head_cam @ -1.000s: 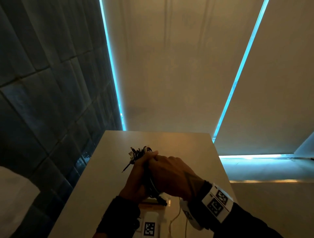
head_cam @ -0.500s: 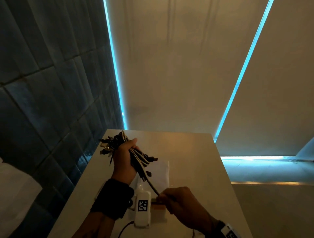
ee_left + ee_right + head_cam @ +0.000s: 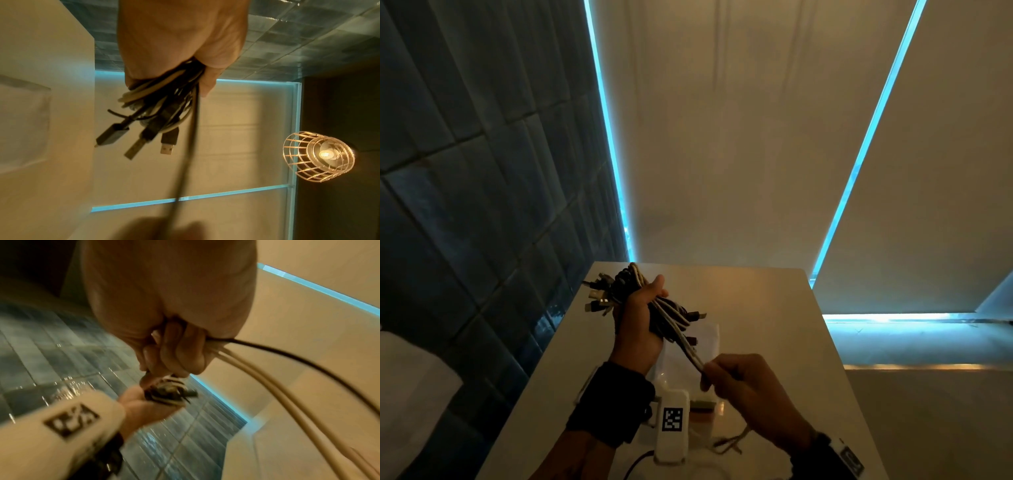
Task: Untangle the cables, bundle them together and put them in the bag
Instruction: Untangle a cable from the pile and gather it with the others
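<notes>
Here, a person stands at a pale table [image 3: 774,308] in a dim room, holding a bundle of cables [image 3: 654,305] above it. The left hand [image 3: 637,329] is raised, fingers and thumb curled tightly round the middle of the bundle, so that the loops stay gathered; several plug ends [image 3: 131,142] stick out loose past the fist. The right hand [image 3: 746,383] sits lower and nearer the body, fingers closed in a pinch on a few pale strands and one dark strand [image 3: 287,356] that run taut up to the bundle. Judging by that tension, these strands are probably being pulled straight, either to free them or to wrap them round the rest as a tie. A clear plastic bag [image 3: 702,346] lies flat on the table just beneath both hands, likely kept close so the finished bundle can go straight in. The cables are not yet in the bag.
</notes>
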### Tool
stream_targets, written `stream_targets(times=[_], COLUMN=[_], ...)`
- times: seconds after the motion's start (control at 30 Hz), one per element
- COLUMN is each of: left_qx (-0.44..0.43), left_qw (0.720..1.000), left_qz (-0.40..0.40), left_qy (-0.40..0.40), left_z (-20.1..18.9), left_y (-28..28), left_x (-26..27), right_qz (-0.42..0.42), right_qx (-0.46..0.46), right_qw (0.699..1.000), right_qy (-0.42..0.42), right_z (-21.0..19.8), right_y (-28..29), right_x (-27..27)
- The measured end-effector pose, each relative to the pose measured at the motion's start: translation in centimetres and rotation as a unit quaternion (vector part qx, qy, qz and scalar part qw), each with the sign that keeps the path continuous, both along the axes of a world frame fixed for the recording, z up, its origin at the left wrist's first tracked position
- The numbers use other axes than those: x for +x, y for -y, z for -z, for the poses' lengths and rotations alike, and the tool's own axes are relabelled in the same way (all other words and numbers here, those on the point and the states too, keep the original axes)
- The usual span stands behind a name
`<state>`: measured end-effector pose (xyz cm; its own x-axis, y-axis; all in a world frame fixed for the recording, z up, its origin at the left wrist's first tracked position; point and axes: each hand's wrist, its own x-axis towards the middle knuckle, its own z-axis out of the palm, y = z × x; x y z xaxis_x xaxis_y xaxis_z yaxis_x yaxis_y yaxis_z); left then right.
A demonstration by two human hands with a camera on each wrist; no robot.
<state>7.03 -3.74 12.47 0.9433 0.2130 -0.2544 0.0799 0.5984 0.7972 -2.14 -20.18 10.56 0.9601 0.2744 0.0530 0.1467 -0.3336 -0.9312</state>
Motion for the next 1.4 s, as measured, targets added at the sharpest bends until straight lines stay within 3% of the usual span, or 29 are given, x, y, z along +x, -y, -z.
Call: stream_targets(times=[0.23, 0.47, 0.57, 0.7, 0.87, 1.07, 1.3, 1.4], left_qx=[-0.094, -0.176, -0.168, -0.07, 0.148, 0.115, 0.072, 0.117], left_qw=[0.992, 0.965, 0.951, 0.935, 0.93, 0.91, 0.915, 0.898], left_qz=[0.086, 0.185, 0.251, 0.342, 0.331, 0.396, 0.391, 0.417], left_qy=[0.021, 0.06, 0.067, 0.057, 0.053, 0.041, 0.065, 0.083], left_z=[-1.5, -3.0, -3.3, -2.9, -1.4, -1.6, -1.4, -1.8], left_y=[0.7, 1.8, 1.9, 1.4, 1.2, 2.1, 0.9, 0.6], left_x=[-0.6, -2.1, -3.0, -3.9, -4.2, -5.1, -5.4, -5.2], right_qz=[-0.015, -0.086, -0.069, -0.02, -0.054, -0.1, -0.084, -0.089], right_qx=[0.041, -0.027, -0.089, -0.154, -0.192, -0.195, -0.233, -0.237], right_qw=[0.996, 0.986, 0.99, 0.988, 0.977, 0.967, 0.954, 0.954], right_qy=[-0.079, -0.139, -0.088, 0.023, 0.073, 0.127, 0.17, 0.163], right_z=[4.1, 6.8, 6.8, 3.7, -3.2, -7.2, -8.8, -8.8], right_y=[0.8, 1.8, 2.6, 5.1, 5.8, 4.3, 6.4, 7.5], right_x=[0.2, 1.1, 2.4, 5.7, 8.5, 9.0, 10.0, 10.5])
